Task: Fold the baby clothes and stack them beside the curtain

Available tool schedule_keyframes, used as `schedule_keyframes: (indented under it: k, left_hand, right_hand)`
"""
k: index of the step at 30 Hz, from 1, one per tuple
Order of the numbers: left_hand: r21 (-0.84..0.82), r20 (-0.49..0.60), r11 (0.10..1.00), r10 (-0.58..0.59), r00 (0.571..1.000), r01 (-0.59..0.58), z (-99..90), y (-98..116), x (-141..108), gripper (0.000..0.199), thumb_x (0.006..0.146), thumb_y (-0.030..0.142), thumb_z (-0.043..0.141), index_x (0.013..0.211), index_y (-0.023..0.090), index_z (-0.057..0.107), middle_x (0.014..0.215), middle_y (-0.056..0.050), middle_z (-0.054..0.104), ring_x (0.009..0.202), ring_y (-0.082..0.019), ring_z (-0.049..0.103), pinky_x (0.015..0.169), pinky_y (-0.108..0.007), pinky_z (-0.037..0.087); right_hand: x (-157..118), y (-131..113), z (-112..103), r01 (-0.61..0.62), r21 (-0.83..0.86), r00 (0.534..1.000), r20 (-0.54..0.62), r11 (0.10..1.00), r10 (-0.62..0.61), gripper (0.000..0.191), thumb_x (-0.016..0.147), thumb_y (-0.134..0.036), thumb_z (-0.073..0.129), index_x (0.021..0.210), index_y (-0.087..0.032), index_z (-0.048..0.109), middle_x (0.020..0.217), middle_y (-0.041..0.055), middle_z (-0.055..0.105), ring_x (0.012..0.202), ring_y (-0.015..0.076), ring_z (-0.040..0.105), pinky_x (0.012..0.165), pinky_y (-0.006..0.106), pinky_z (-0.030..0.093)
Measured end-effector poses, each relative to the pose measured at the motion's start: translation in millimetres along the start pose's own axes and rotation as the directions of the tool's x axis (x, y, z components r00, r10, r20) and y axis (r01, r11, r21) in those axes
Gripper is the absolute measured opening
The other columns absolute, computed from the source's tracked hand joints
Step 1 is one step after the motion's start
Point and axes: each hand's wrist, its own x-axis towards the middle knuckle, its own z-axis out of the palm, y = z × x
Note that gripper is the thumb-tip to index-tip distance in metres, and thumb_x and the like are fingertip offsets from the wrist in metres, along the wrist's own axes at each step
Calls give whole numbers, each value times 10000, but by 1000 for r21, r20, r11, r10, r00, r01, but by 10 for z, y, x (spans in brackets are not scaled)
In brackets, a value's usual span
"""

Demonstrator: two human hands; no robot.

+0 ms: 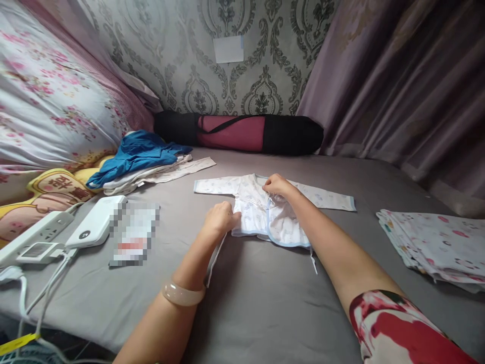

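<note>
A small white baby shirt [250, 212] with pale prints and light blue trim lies spread on the grey sheet, both sleeves stretched out sideways. My left hand [222, 218] is closed on the shirt's left side edge, thumb toward the fabric. At the front near the neckline, the fingers of my right hand [279, 185] pinch the cloth. Part of the right half of the shirt is hidden under my right hand and forearm. Thin white ties hang down from the shirt, one beside my left wrist and one below the right hem.
Folded printed cloths [435, 242] lie at the right. On the left are a blue garment [140, 151] over pale clothes, a white power bank [100, 222], a power strip [45, 232] with cables and a blurred packet [134, 235]. A long black-and-red bag [231, 134] lies along the wall.
</note>
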Motion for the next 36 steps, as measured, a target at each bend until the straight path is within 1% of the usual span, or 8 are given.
schedule_keyframes:
  k: [7, 13, 16, 20, 26, 31, 34, 36]
  left_hand:
    - [-151, 66, 988, 30, 997, -20, -16, 20, 15, 106, 764, 255, 611, 810, 177, 667, 810, -75, 701, 830, -220, 647, 614, -258, 400]
    - [-221, 124, 975, 13, 992, 14, -113, -135, 36, 84, 742, 253, 647, 753, 180, 607, 584, -9, 610, 627, -170, 603, 555, -231, 396]
    - [-279, 226, 959, 10, 974, 55, -166, -187, 33, 125, 730, 230, 652, 666, 187, 554, 493, 23, 550, 510, -140, 541, 506, -222, 390]
    - [-297, 345, 951, 21, 938, 87, -207, -198, 23, 240, 732, 201, 622, 523, 181, 504, 443, 21, 522, 445, -111, 472, 482, -221, 388]
    - [-328, 405, 942, 68, 912, 75, -202, -261, 47, 245, 704, 220, 632, 484, 166, 539, 479, 3, 565, 445, -98, 462, 474, -221, 385]
    - [-342, 446, 935, 75, 892, 93, -192, -330, 67, 279, 695, 298, 651, 470, 168, 551, 498, -29, 613, 452, -114, 500, 484, -235, 395]
    - [-343, 474, 933, 71, 878, 110, -201, -370, 70, 290, 689, 335, 669, 479, 168, 558, 523, -48, 639, 479, -132, 540, 501, -243, 408]
    - [-343, 424, 935, 67, 903, 91, -215, -386, 70, 301, 690, 366, 677, 495, 170, 560, 523, -44, 633, 481, -142, 547, 496, -246, 403]
  right_hand:
    - [76, -96, 62, -1, -44, 990, 144, 999, 7, 71, 693, -162, 657, 753, -154, 692, 646, 18, 631, 573, 138, 578, 522, 217, 390]
    - [-23, -59, 20, -25, -191, 996, -90, 981, 8, 188, 826, -206, 591, 998, -192, 664, 1039, 105, 698, 964, 228, 641, 748, 277, 444]
    - [-46, -21, 31, -35, -212, 995, -101, 977, 14, 193, 896, -268, 542, 1039, -204, 656, 1122, 117, 680, 1055, 245, 617, 814, 303, 433]
    - [-33, 50, 63, -7, -182, 996, -89, 983, -9, 182, 906, -286, 542, 1015, -200, 660, 1090, 107, 693, 1005, 228, 627, 749, 268, 426]
    - [29, 271, 6, 161, -92, 985, -48, 983, -165, 233, 921, -241, 476, 877, -185, 698, 887, 43, 715, 808, 158, 631, 633, 211, 387]
    - [-9, 385, -70, 295, -195, 955, 83, 935, -284, 273, 739, -89, 591, 953, -215, 704, 955, 19, 704, 860, 163, 619, 664, 196, 396]
    - [-46, 397, -69, 282, -311, 958, 42, 908, -283, 268, 750, -102, 592, 972, -205, 703, 1044, 62, 674, 920, 185, 610, 720, 215, 414]
    - [-61, 412, -56, 259, -314, 963, 4, 914, -271, 249, 790, -125, 569, 981, -212, 703, 1081, 70, 656, 938, 183, 609, 760, 222, 422]
